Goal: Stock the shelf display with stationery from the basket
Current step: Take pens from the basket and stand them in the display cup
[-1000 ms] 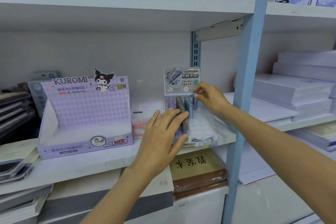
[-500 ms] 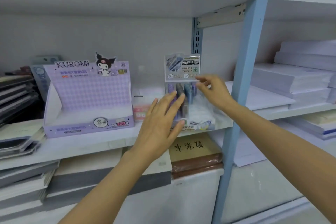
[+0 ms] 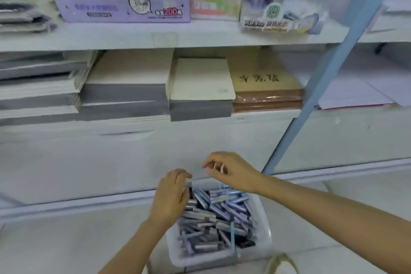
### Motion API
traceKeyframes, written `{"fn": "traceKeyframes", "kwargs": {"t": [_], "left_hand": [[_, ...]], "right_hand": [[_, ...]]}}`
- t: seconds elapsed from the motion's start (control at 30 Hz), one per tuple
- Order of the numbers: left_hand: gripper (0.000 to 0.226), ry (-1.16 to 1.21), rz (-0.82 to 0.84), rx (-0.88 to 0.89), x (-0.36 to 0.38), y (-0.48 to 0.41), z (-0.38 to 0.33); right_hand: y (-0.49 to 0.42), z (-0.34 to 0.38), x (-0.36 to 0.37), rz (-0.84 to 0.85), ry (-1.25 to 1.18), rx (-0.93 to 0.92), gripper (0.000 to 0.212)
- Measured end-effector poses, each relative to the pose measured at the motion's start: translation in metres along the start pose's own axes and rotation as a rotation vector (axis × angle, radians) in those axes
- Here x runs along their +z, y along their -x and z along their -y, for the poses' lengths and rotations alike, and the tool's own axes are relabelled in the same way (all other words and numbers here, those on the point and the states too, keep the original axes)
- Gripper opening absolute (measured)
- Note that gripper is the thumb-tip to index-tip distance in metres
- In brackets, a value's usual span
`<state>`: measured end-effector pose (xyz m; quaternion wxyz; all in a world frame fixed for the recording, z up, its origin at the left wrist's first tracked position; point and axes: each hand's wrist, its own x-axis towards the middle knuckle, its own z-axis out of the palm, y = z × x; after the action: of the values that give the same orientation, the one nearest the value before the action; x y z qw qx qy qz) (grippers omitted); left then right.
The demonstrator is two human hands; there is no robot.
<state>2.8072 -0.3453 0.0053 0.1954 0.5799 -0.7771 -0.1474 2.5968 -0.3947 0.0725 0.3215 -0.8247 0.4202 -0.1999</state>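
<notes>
Under the left hand (image 3: 171, 196), the basket (image 3: 263, 236) holds the stationery (image 3: 213, 216); curled fingers dip among it, grasp unconfirmed through blur. Right hand (image 3: 230, 170) hovers just beyond, loosely curled, empty, presumably to pick. Shelf display (image 3: 264, 24) stands well above.

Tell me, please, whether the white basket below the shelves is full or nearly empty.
Fairly full: the basket holds a heaped jumble of purple and blue stationery pieces reaching close to its rim.
</notes>
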Motion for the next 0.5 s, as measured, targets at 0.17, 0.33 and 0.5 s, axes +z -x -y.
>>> {"fn": "traceKeyframes", "kwargs": {"t": [0.17, 0.33, 0.5], "left_hand": [[0.058, -0.128, 0.368, -0.237, 0.064, 0.047, 0.037], [0.064, -0.091, 0.363, -0.248, 0.082, 0.061, 0.054], [0.057, -0.053, 0.274, -0.236, 0.088, 0.062, 0.054]], "right_hand": [[0.027, -0.097, 0.082, 0.172, 0.06, 0.369, 0.035], [0.032, -0.137, 0.118, 0.186, 0.201, 0.484, 0.051], [0.015, -0.148, 0.134, 0.198, 0.466, 0.371, 0.05]]}}
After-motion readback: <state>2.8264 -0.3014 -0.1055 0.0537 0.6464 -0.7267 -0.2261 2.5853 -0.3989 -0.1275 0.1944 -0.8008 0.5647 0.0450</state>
